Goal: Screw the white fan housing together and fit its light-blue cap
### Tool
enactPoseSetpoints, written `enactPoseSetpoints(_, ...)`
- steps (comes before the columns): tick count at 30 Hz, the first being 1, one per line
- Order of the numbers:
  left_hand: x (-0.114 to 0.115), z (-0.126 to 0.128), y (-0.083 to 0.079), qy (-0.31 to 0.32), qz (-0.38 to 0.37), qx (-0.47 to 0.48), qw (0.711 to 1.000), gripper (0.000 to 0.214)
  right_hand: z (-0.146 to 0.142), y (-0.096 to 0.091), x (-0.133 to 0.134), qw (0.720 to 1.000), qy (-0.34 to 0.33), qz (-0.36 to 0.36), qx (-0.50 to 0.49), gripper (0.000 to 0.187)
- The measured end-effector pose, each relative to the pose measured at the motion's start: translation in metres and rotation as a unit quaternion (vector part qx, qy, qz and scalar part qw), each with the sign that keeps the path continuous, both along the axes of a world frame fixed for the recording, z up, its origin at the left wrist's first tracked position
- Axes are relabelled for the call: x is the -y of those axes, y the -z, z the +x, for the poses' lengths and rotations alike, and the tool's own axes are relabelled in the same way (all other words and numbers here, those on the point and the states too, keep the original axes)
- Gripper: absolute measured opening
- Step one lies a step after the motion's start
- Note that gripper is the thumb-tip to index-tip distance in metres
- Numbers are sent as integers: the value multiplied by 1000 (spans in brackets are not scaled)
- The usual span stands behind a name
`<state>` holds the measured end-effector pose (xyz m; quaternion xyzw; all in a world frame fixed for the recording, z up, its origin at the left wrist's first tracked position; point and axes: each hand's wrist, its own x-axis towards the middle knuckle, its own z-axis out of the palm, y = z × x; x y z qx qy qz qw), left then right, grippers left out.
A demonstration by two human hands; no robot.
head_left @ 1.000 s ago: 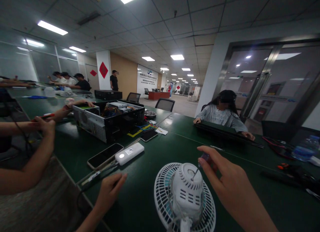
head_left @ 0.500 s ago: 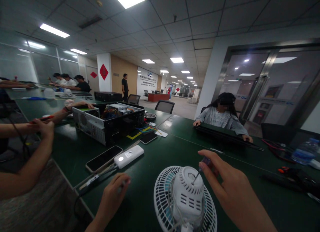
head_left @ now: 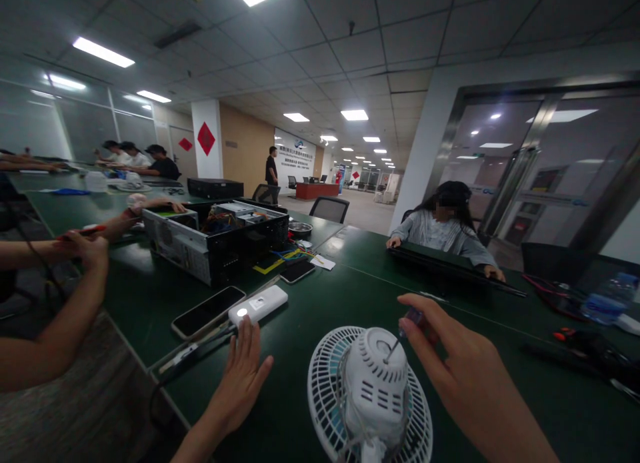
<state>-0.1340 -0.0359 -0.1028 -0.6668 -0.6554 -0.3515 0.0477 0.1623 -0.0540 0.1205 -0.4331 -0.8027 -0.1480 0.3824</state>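
Note:
A white fan (head_left: pixel 376 400) lies face down on the green table, its round grille flat and its motor housing upward. My right hand (head_left: pixel 453 366) is closed around the purple handle of a small screwdriver (head_left: pixel 399 342). The screwdriver slants down, its tip at the round recess on top of the housing. To the left of the fan, my left hand (head_left: pixel 240 383) is open, fingers stretched over the table and nothing visible in them. Its fingertips are at the near end of a white oblong device (head_left: pixel 259 304) with a lit round spot; whether they touch cannot be told.
A black phone (head_left: pixel 207 312) and a second phone (head_left: pixel 298 270) lie by the device. An opened computer case (head_left: pixel 213 240) stands behind, with a co-worker's hands (head_left: pixel 90 250) at left. Across the table, a person (head_left: pixel 445 230) holds a black panel (head_left: pixel 450 271). A water bottle (head_left: pixel 611 298) stands right.
My left hand has gone from closed fingers to spread ones, its fingertips now by the white device. The right hand and screwdriver stay nearly in place at the fan.

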Motion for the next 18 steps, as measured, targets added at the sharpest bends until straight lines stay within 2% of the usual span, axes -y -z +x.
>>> enactPoseSetpoints(3, -4, -6, 6, -9, 17, 63, 998, 62, 2, 0, 0, 1000, -8, 12, -3, 32)
enactPoseSetpoints(6, -2, -15, 2, -28, 36, 142, 989, 58, 2, -1, 0, 999, -22, 28, -2, 32)
enactPoseSetpoints(9, 6, -22, -11, -38, 55, 213, 975, 54, 0, -1, -2, 998, -17, 54, 3, 31)
enactPoseSetpoints(13, 20, -20, -31, -12, 41, 300, 953, 41, -4, 1, -5, 997, -1, 75, -6, 28)
enactPoseSetpoints(18, 35, -14, -51, -35, 53, 335, 940, 16, -5, 1, -4, 998, -3, 65, -15, 27)
